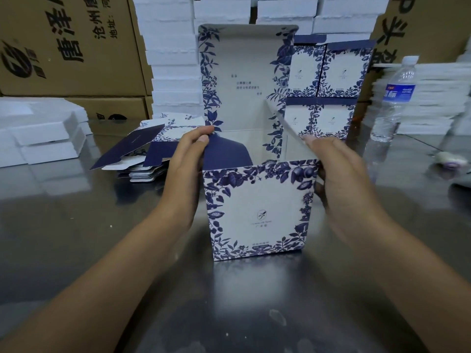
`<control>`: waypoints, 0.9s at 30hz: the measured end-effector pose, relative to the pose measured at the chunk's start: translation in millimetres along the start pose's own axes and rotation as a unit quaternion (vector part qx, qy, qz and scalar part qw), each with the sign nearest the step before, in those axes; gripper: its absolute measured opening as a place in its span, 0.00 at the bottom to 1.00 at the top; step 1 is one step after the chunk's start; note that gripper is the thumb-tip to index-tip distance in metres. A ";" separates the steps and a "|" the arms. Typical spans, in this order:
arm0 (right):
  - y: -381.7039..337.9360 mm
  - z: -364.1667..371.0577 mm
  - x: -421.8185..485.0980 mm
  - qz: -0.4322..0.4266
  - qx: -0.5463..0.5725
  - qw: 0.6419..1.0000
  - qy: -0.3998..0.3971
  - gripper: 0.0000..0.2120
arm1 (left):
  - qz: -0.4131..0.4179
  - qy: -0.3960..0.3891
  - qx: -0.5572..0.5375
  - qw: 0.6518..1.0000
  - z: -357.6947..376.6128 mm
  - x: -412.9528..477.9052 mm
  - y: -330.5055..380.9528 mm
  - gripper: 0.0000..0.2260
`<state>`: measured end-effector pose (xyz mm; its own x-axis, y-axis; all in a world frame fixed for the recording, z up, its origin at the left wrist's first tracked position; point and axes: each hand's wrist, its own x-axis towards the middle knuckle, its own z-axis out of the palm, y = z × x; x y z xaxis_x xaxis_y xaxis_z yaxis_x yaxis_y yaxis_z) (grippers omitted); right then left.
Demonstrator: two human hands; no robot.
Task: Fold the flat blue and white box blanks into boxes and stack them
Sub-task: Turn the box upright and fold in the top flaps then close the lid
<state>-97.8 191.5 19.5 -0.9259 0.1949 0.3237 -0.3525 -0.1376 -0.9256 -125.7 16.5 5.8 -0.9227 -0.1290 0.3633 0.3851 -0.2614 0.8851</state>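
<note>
box (257, 212) stands upright on the bench (76, 225), dead centre, front panel toward the camera; body squared up, top not yet closed; lid (244, 72) stands vertical at the back
left grip (183, 161) pinches the left flap (226, 154), navy face up, already tipped inward over the opening; right grip (341, 169) is wrapped round the box's right wall near the front corner, thumb tip up against the right flap (288, 128), which stands angled, half folded
handling, my read: thin printed card, empty, so very light; stiff along the panels, weak at the scores and free edges; coated face probably a bit slick on the steel, so it will skate if pushed from one side only
take hold at the flap roots, close to the crease, not at the tips; a tip pinch will bow or kink the card; keep one grip bracing a side wall while the other folds; squeezing mid-panel will dent it
lid tuck likely wants a light push along the fold, both corners together

flat blanks (142, 154) fanned on the bench, left of the box; finished boxes (328, 93) stacked two high behind right; water bottle (392, 103) far right, well apart
</note>
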 end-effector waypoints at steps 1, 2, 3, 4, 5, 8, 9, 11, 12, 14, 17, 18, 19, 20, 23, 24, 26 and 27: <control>-0.3 -1.3 1.6 0.019 -0.017 0.999 -0.026 0.09 | -0.009 0.005 -0.014 1.000 -0.3 0.2 0.2 0.09; -0.7 -2.3 2.9 0.035 -0.032 0.998 -0.051 0.10 | -0.019 0.011 -0.028 0.999 -0.7 0.3 0.3 0.09; -1.3 -3.2 3.9 0.048 -0.044 0.995 -0.073 0.11 | -0.030 0.015 -0.040 0.999 -1.1 0.1 0.5 0.08; -2.7 -3.6 3.8 0.058 -0.053 0.993 -0.088 0.12 | -0.040 0.016 -0.050 0.998 -1.5 0.0 0.4 0.08; -4.4 -3.7 3.9 0.066 -0.059 0.991 -0.099 0.14 | -0.047 0.014 -0.057 0.997 -1.9 -0.1 0.1 0.08; -10.9 -3.7 3.5 0.077 -0.066 0.988 -0.113 0.19 | -0.047 0.009 -0.070 0.996 -1.7 -0.3 0.0 0.08; -12.9 -4.2 3.2 0.074 -0.078 0.988 -0.112 0.22 | -0.044 0.009 -0.070 0.997 -1.2 -0.6 0.2 0.07; -16.2 -4.7 1.1 0.051 -0.119 0.985 -0.113 0.23 | -0.043 0.005 -0.076 0.996 0.2 -1.5 0.3 0.07; -17.6 -5.0 0.0 0.032 -0.141 0.983 -0.116 0.21 | -0.044 0.001 -0.081 0.996 0.8 -2.0 0.2 0.07; -19.4 -6.9 -1.4 0.002 -0.186 0.976 -0.117 0.19 | -0.042 -0.009 -0.083 0.996 1.7 -2.4 0.0 0.08; -24.2 -8.6 -1.6 -0.013 -0.238 0.964 -0.122 0.21 | -0.032 -0.014 -0.072 0.997 2.8 -2.1 -0.1 0.08; -26.2 -8.9 -1.3 -0.012 -0.250 0.960 -0.126 0.20 | -0.032 -0.015 -0.071 0.997 3.1 -1.9 0.2 0.08; -27.8 -9.5 -1.4 -0.009 -0.256 0.958 -0.129 0.19 | -0.031 -0.015 -0.071 0.997 3.2 -1.6 1.0 0.08; -29.0 -9.8 -1.4 -0.008 -0.258 0.957 -0.130 0.18 | -0.029 -0.016 -0.069 0.997 3.5 -1.4 1.3 0.09; -29.7 -10.1 -2.9 -0.010 -0.254 0.959 -0.123 0.17 | -0.028 -0.022 -0.066 0.997 3.7 -1.7 1.8 0.09; -29.6 -9.2 -3.6 -0.004 -0.246 0.962 -0.122 0.17 | -0.030 -0.025 -0.067 0.997 3.6 -1.1 1.9 0.09; -29.3 -8.8 -3.8 0.020 -0.212 0.971 -0.109 0.17 | -0.032 -0.032 -0.062 0.997 3.6 -0.2 1.8 0.09; -28.9 -9.4 -3.0 0.041 -0.183 0.977 -0.100 0.18 | -0.033 -0.035 -0.058 0.997 4.1 -1.5 1.3 0.09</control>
<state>-83.5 204.0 43.5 -0.9700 -0.0012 0.2430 -0.2373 0.2197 -0.9463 -123.9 20.3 7.6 -0.9437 -0.0417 0.3281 0.3190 -0.3760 0.8700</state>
